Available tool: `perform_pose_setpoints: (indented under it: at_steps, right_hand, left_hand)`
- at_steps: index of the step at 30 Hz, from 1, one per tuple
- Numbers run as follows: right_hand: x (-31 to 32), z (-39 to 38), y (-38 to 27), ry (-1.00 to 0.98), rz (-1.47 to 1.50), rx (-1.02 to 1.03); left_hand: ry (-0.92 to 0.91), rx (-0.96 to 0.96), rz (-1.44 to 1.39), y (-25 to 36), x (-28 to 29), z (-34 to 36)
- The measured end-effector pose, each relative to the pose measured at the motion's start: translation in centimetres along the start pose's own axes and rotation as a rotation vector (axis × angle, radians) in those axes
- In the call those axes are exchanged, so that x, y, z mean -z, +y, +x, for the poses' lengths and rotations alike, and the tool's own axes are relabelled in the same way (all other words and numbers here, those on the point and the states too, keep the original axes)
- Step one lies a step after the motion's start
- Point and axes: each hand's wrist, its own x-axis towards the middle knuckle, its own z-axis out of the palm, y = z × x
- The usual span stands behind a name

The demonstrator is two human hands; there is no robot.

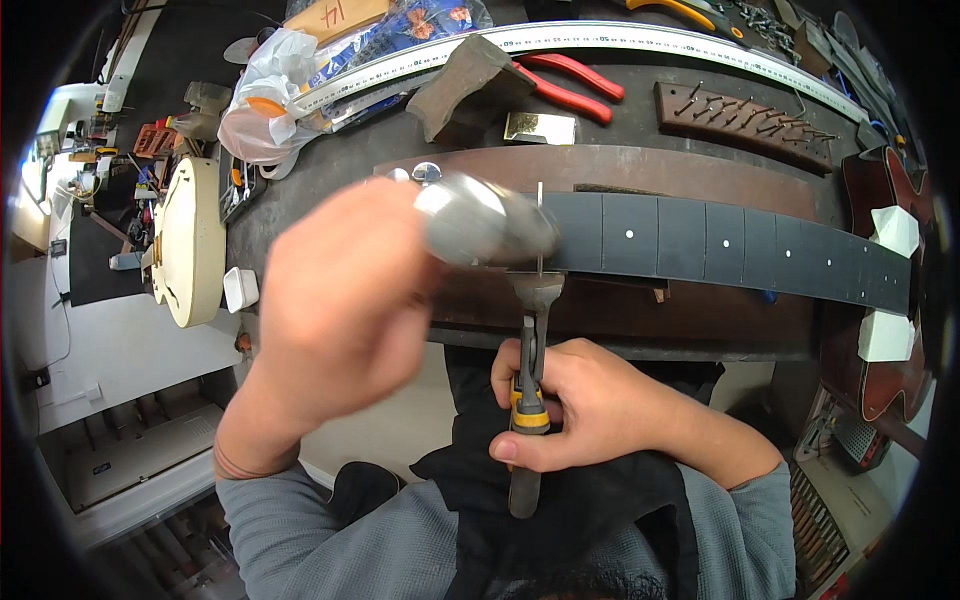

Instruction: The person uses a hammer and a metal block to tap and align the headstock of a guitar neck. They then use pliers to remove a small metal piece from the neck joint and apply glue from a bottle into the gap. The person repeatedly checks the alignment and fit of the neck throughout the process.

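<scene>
My left hand [345, 295], smeared by motion, is closed around a hammer whose shiny metal head [470, 215] hangs over the left part of a long dark fretboard [680, 240]. White dots and thin crosswise slots mark that board. Below it, my right hand [600, 400] grips pliers [530, 415] with black and yellow handles. Their jaws meet a thin fret wire [540, 205] standing out crosswise over the board, beside the hammer head. Much of the hammer's handle and the fretboard's left end are hidden by my left hand.
Behind the board lie red-handled pliers [575, 85], a notched dark block [465, 85], a small brass-coloured plate [540, 128] and a wooden block [740, 125] holding several wire pieces. A long ruler [600, 38] crosses the back. Guitar bodies stand left [190, 245] and right [880, 370].
</scene>
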Motion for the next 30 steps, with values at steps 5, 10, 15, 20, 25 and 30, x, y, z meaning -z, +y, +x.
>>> perform_pose_setpoints:
  at_steps: [5,10,15,20,25,30]
  right_hand:
    - [0.3,-0.2,0.2,0.041,-0.208,-0.032]
    - [0.5,-0.3,-0.7,0.037,-0.266,-0.074]
    - [0.2,-0.5,-1.4,0.064,-0.347,-0.134]
    - [-0.4,-0.5,-1.4,0.116,-0.421,-0.134]
    - [-1.0,-0.7,-2.6,0.173,-0.504,-0.175]
    - [-2.2,-1.2,-2.5,0.164,-0.238,-0.24]
  left_hand:
    - [0.492,0.465,-0.272,-2.1,0.5,-3.2]
    - [0.661,0.661,-0.113,-6.8,1.7,-9.1]
    - [0.524,1.003,0.259,-11.7,0.2,-18.2]
    - [0.413,1.022,0.536,-13.8,-3.1,-22.7]
    - [0.256,0.93,0.669,-14.4,-4.0,-22.7]
    - [0.279,0.869,0.739,-14.0,-3.8,-23.0]
